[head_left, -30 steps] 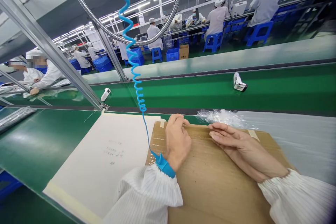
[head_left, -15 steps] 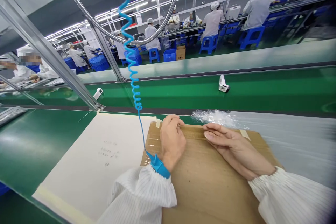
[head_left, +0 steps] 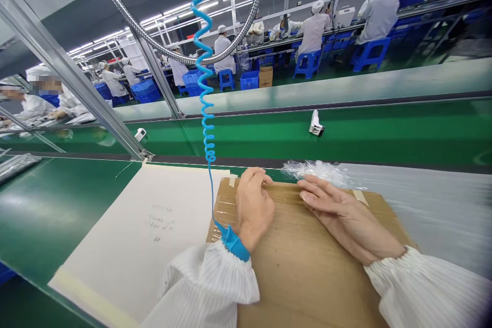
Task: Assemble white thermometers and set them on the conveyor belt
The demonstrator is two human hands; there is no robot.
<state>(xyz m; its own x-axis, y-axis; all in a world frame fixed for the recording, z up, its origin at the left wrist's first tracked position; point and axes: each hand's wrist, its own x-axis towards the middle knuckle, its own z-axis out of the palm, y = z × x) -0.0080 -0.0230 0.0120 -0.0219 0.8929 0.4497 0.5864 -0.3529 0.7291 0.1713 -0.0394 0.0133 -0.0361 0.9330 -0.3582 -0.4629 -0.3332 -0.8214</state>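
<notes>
Both bare hands rest over a flat brown cardboard sheet (head_left: 307,266), taped at its far corners. My left hand (head_left: 253,205) lies near the sheet's far left corner, its fingers curled loosely inward with nothing visible in them. Around that wrist is a blue wrist strap (head_left: 233,244), joined to a coiled blue cord (head_left: 205,82). On the right, my right hand (head_left: 346,215) is held on edge near the far side of the sheet, fingers stretched out and slightly apart, holding nothing. A white paper sheet (head_left: 126,230) with faint handwriting lies left of the cardboard.
Crumpled clear plastic (head_left: 321,171) lies beyond the cardboard, with a translucent plastic sheet (head_left: 442,210) to the right. A white handheld device (head_left: 315,124) and a smaller white device (head_left: 140,134) sit on the green belt (head_left: 384,128). A metal post (head_left: 77,72) slants at left; co-workers sit behind.
The two white devices have shifted left along the belt. The coiled cord has swung right. My right hand's fingers have lifted and spread slightly; my left hand has barely moved.
</notes>
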